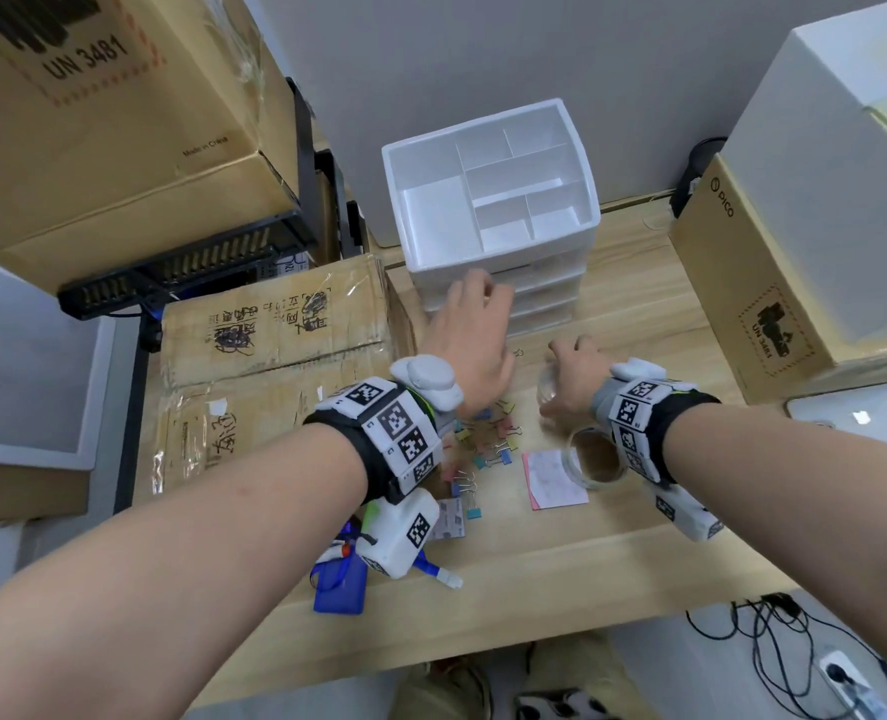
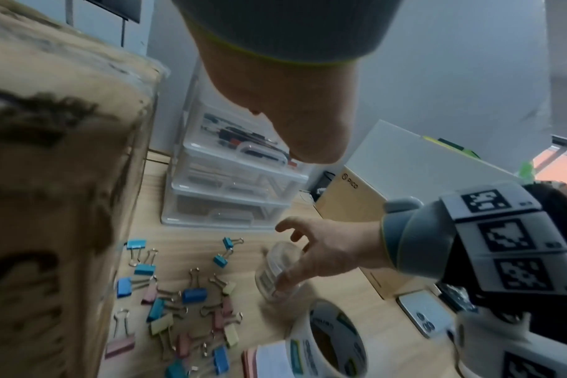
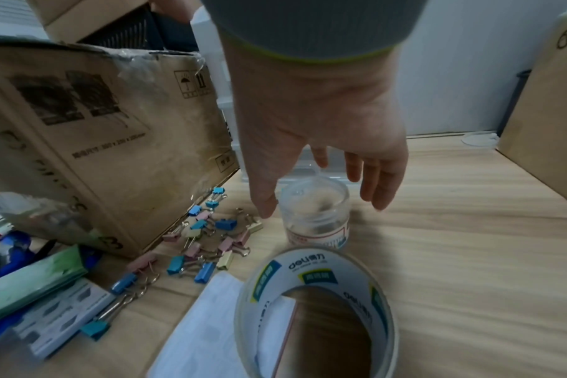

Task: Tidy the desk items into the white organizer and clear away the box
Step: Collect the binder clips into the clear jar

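The white organizer (image 1: 488, 148) stands at the back of the desk, its top compartments bare and pens in its upper clear drawer (image 2: 243, 145). My left hand (image 1: 483, 298) is at the drawer fronts; its fingers are hidden. My right hand (image 3: 321, 197) hovers over a small clear jar (image 3: 317, 222), thumb by its left side and fingers spread past its right, not closed on it. Beside them lie several coloured binder clips (image 1: 488, 444), a tape roll (image 1: 594, 457) and a pink sticky-note pad (image 1: 555, 480). The worn cardboard box (image 1: 275, 324) sits left of the organizer.
A blue lanyard card (image 1: 340, 582) and a small card pack (image 1: 449, 519) lie near the front left edge. Tan and white boxes (image 1: 774, 283) stand on the right, with a phone (image 2: 424, 314) beside them. Stacked cartons (image 1: 93, 106) tower at the left.
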`<action>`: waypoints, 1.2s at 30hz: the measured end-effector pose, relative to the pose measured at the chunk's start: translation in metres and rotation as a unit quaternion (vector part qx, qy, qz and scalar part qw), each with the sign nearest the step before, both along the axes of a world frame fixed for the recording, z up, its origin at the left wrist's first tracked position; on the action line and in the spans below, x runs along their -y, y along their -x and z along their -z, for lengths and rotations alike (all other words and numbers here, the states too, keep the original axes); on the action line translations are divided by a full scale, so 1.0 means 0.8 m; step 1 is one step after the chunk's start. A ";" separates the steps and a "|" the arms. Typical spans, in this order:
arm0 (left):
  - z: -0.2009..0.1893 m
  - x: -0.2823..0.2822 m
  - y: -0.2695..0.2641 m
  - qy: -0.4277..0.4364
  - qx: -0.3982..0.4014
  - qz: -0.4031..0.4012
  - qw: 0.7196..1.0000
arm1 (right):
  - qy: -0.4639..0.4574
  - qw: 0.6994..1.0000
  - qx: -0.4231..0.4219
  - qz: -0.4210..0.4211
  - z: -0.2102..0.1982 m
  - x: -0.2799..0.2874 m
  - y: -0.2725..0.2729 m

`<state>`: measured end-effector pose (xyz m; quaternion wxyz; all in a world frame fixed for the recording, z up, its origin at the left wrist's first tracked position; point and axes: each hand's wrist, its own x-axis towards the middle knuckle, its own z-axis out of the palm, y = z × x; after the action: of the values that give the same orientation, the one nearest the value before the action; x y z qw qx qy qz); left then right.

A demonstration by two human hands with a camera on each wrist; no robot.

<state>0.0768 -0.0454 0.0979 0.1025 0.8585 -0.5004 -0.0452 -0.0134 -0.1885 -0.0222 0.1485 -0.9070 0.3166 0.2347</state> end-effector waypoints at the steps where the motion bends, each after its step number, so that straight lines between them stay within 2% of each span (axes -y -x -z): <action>1: 0.007 -0.003 0.007 -0.014 -0.010 0.009 1.000 | -0.004 1.000 -0.011 -0.002 0.000 -0.002 0.002; 4: 0.024 -0.011 0.016 -0.054 -0.044 0.020 0.997 | -0.013 1.000 -0.013 -0.005 -0.004 -0.002 0.007; 6: 0.030 -0.017 0.016 -0.078 -0.070 0.013 0.994 | -0.025 0.999 0.027 0.007 -0.010 -0.002 0.010; 10: 0.034 -0.024 0.016 -0.122 -0.104 0.012 0.987 | -0.150 0.986 0.070 0.019 -0.035 -0.005 0.010; 13: 0.036 -0.026 0.025 -0.156 -0.114 0.012 0.981 | -0.264 0.959 0.092 0.040 -0.056 -0.006 0.014; 15: 0.039 -0.029 0.030 -0.151 -0.159 -0.015 0.975 | -0.345 0.929 0.108 0.079 -0.064 -0.009 0.016; 18: 0.035 -0.030 0.039 -0.128 -0.231 -0.051 0.963 | -0.405 0.901 0.111 0.111 -0.076 -0.013 0.019; 25: 0.025 -0.027 0.047 -0.112 -0.273 -0.032 0.955 | -0.424 0.896 0.092 0.097 -0.082 -0.021 0.020; 31: 0.052 -0.037 0.050 -0.136 -0.314 -0.093 0.935 | -0.397 0.910 0.093 0.080 -0.075 -0.026 0.028; 36: 0.053 -0.049 0.050 -0.131 -0.312 -0.125 0.933 | -0.412 0.901 0.100 0.091 -0.067 -0.028 0.025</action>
<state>0.0371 -0.0063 0.0551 0.1446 0.8626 -0.3219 -0.3625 -0.0333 -0.1659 0.0310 0.5607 -0.7506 0.2565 0.2376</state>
